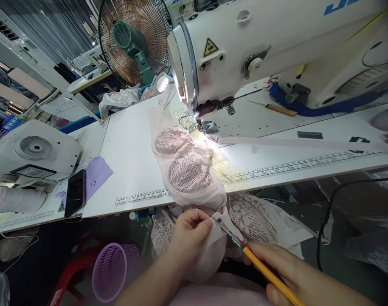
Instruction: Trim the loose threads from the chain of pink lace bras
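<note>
My left hand (194,231) is closed in a pinch on the lower edge of a pale pink lace bra (190,174), just below the table's front edge. The bra runs up over the table to the sewing machine's needle area (199,123). My right hand (273,263) is wrapped round a long orange-handled tool (260,267) with a slim metal tip. That tip points up and left, close to my left fingertips and the fabric edge; whether it touches the cloth I cannot tell. More lace bra pieces (254,216) hang below the table around my hands.
A white sewing machine (264,46) stands over the table (130,165), with a printed ruler (276,168) along its front. A wooden-handled awl (279,109) lies under the arm. Left are a phone (75,193), a purple paper (97,174) and a purple basket (109,272). A fan (135,40) stands behind.
</note>
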{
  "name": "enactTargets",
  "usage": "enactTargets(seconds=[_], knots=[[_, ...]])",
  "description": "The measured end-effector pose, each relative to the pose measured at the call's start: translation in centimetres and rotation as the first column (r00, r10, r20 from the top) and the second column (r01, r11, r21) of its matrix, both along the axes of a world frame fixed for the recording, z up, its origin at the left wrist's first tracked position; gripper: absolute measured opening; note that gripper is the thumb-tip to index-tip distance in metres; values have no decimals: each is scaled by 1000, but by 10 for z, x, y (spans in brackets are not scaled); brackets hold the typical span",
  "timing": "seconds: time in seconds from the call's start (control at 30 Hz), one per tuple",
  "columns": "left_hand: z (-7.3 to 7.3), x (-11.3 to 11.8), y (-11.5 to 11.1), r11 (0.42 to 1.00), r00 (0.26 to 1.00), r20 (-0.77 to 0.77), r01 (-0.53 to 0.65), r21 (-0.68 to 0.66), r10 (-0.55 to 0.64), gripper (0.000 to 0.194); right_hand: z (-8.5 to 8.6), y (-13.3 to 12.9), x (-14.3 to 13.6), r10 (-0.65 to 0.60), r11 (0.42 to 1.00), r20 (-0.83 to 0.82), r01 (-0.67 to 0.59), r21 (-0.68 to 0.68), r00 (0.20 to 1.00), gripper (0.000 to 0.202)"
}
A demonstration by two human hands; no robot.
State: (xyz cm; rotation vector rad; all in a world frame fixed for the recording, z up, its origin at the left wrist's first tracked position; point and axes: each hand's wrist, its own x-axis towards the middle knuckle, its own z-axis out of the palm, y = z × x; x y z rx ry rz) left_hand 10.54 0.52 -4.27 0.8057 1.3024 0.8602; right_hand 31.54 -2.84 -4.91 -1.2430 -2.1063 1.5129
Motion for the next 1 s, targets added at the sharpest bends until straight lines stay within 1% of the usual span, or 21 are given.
enactTargets(seconds=[0.13,0.3,0.43,0.57,0.63,0.73,0.8,0.87,0.93,1.0], knots=[[-1,1,0,999,1000,10,26,-26,-26,30,-7,-6,7,-18,998,-95,12,-64,995,20],[-1,1,0,999,1000,-3,25,-32,-25,29,-18,-8,6,-52,996,-117,43,-84,992,22],[1,0,1,999,999,-20,29,-26,-29,28,-24,-8,1,-76,994,-136,65,-86,988,16],[1,0,0,999,1000,-9,28,-29,-28,27,-25,-10,-3,-62,993,-96,52,-104,993,7],[1,0,0,999,1000,-5,27,-27,-27,27,-27,-11,-4,-55,992,-85,45,-120,995,11],[3,-1,0,999,999,-11,43,-19,-43,29,-33,-11,-4,-48,993,-131,33,-116,990,25],[6,-3,0,998,997,-36,68,-15,-68,29,-36,-10,-3,-77,994,-167,64,-84,983,32],[9,-5,-2,993,990,-81,119,13,-117,26,-35,-7,-2,-148,989,-194,145,-30,970,35],[11,-5,-6,974,971,-151,202,100,-185,20,-29,-3,-3,-228,969,-232,244,40,945,36],[12,-5,-12,931,939,-244,296,213,-242,15,-22,2,-8,-272,951,-265,300,70,925,31]])
